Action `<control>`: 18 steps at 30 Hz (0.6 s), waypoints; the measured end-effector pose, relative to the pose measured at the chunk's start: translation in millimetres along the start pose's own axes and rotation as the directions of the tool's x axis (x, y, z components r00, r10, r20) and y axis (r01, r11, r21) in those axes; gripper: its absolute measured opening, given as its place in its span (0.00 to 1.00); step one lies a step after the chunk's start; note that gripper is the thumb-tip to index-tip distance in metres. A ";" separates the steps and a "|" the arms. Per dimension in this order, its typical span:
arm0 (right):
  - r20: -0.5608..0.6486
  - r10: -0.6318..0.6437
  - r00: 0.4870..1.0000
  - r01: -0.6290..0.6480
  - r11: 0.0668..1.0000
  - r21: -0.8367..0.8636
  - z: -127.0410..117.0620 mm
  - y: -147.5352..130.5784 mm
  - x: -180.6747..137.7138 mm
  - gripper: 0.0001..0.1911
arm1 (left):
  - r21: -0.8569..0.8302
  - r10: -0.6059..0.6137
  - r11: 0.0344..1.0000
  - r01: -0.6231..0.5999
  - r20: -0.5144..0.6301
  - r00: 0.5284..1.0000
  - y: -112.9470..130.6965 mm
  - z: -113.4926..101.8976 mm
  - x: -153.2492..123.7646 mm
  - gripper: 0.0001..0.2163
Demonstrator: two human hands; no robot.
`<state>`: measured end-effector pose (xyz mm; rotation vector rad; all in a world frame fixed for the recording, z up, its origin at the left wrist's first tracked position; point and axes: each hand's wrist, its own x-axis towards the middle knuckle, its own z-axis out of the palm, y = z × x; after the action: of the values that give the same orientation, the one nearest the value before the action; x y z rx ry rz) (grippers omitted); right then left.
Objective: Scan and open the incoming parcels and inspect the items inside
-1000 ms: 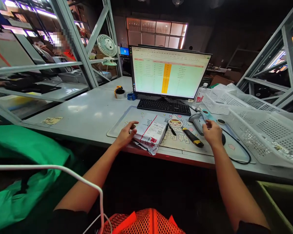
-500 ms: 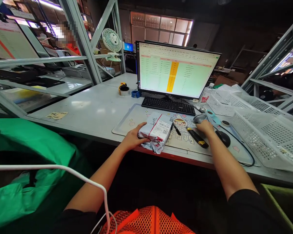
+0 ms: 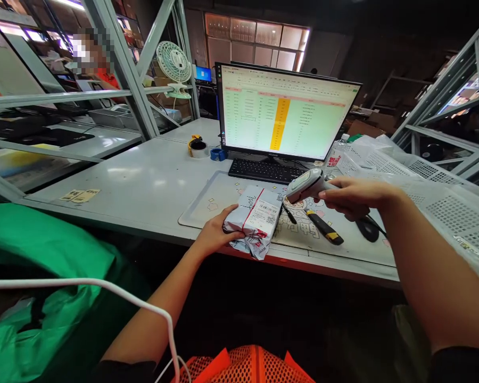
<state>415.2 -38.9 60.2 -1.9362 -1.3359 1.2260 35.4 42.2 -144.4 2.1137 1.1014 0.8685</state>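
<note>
While the left hand grips the parcel from the left, the right hand, its fingers partly hidden, seemingly clasps the scanner farther right.

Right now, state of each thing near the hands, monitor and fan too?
Barcode scanner, in right hand, off mat
Poly-wrapped parcel, held by left hand, label up
Monitor, on, spreadsheet showing
Utility knife, lying flat, blade unclear
Mouse, on mat
Clip-on fan, can't tell if running

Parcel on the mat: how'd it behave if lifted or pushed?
The parcel is probably stiff: its top looks flat and box-edged. Its crumpled front wrapping may fold or slip when pinched. Flat and low, it would likely slide on the mat rather than roll or tip.
</note>
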 end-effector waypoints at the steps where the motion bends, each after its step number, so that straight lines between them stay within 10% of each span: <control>1: -0.014 -0.019 1.000 0.019 1.000 -0.011 0.7 3.5 5.5 0.24 | 0.001 0.004 1.000 -0.004 -0.002 1.000 0.1 -0.1 0.0 0.43; 5: -0.056 -0.043 0.997 0.028 0.968 -0.250 -1.0 32.8 40.8 0.25 | 0.000 0.001 1.000 -0.001 -0.004 1.000 0.0 -0.1 0.0 0.42; 10: -0.470 -0.090 0.878 -0.238 0.769 -0.593 4.2 90.4 99.5 0.21 | 0.004 -0.022 1.000 0.022 -0.010 1.000 -0.9 0.5 -1.0 0.42; 18: -0.755 -0.050 0.654 -0.482 0.742 -0.467 28.6 123.0 144.1 0.29 | 0.042 0.027 0.999 -0.025 -0.038 0.999 -5.2 4.8 -1.1 0.39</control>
<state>466.1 39.6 -107.1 -2.7141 -1.1136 -0.1018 36.2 42.7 -151.5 2.1575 1.1228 0.9092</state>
